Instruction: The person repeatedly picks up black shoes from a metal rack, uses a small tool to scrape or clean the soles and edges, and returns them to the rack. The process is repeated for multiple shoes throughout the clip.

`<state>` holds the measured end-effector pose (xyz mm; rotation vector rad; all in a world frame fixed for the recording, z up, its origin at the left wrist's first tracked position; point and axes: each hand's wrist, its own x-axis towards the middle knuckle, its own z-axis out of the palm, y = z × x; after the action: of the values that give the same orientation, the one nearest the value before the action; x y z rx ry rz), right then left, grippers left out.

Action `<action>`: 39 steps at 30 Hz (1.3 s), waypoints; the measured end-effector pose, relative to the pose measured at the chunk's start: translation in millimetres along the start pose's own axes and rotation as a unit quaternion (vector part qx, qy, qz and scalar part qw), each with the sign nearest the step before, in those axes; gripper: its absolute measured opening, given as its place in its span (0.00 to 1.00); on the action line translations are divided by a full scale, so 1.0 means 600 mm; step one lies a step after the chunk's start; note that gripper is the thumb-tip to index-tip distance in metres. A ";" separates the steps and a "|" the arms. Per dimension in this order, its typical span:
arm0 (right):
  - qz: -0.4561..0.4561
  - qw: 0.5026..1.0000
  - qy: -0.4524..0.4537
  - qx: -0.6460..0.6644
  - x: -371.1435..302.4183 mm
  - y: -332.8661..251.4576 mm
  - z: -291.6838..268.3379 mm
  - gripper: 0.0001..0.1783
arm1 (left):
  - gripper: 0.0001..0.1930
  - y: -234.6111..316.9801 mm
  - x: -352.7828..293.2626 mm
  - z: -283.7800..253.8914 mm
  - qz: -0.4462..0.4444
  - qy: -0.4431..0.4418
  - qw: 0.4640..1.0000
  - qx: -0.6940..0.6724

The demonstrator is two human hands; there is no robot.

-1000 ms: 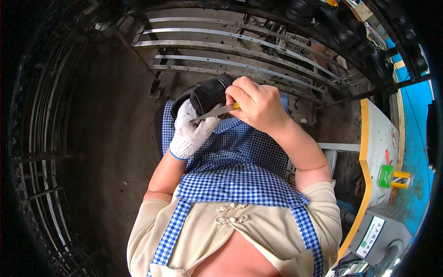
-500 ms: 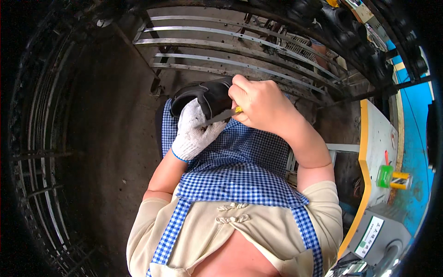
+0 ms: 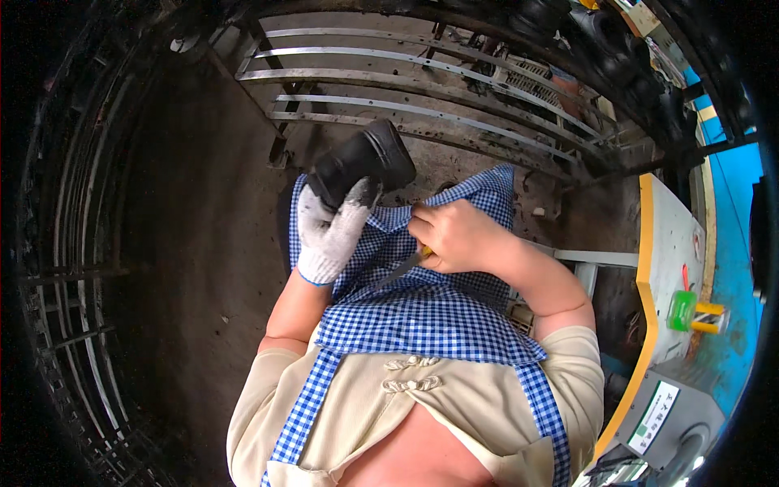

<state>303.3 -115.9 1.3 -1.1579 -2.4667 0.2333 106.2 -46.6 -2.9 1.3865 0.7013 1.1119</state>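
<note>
Beige top: nearest, on the seated person's chest [image 3: 381, 422], with two knotted fastenings down its front.
Apron: blue-and-white checked cloth [image 3: 430, 325], its straps over the top, its folds spread across the lap.
Knife: a narrow blade [image 3: 395, 272] with a yellow handle, angled left and toward the person above the apron; whether the blade touches the cloth, I cannot tell.
Right hand: bare [image 3: 456, 237], fingers curled closed around the knife's handle, to the right of the left hand and well apart from the shoe.
Left hand: in a white knitted glove [image 3: 331, 231] with a blue cuff edge and a dark-stained thumb, gripping the shoe from its near side; the fingertips are partly hidden.
Black shoe: held up tilted [image 3: 357, 166] just beyond the glove, at the far edge of the lap.
Right side: a grey box [image 3: 677, 418] nearer, then a pale panel with a yellow edge [image 3: 669, 235], with a green container [image 3: 682, 310] beside a yellow-and-black item [image 3: 708, 318].
Left side: a dark rack of metal bars [image 3: 96, 377] beyond the dim floor [image 3: 211, 243].
Far side: a low frame of parallel metal rails [image 3: 349, 76].
</note>
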 end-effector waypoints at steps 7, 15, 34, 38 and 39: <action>0.183 0.921 0.167 0.302 -0.023 0.027 0.008 0.10 | 0.11 0.020 -0.001 0.000 -0.027 -0.029 0.999 -0.025; 0.273 0.605 0.152 0.733 -0.054 0.065 0.053 0.33 | 0.17 0.040 0.011 0.010 0.191 -0.214 0.914 0.287; 0.334 0.478 0.228 0.780 -0.106 0.104 0.204 0.31 | 0.38 0.030 0.070 -0.026 0.034 0.118 0.977 -0.175; 0.445 0.692 0.194 0.534 -0.082 0.102 0.136 0.19 | 0.36 0.034 0.069 -0.035 0.063 0.038 0.994 -0.079; 0.419 0.719 0.236 0.501 -0.075 0.100 0.111 0.16 | 0.36 0.029 0.069 -0.037 0.053 0.006 0.997 -0.056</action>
<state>342.8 -110.7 -90.7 -1.4023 -0.8899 1.1700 98.1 -2.9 20.6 1.3352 0.5712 1.2250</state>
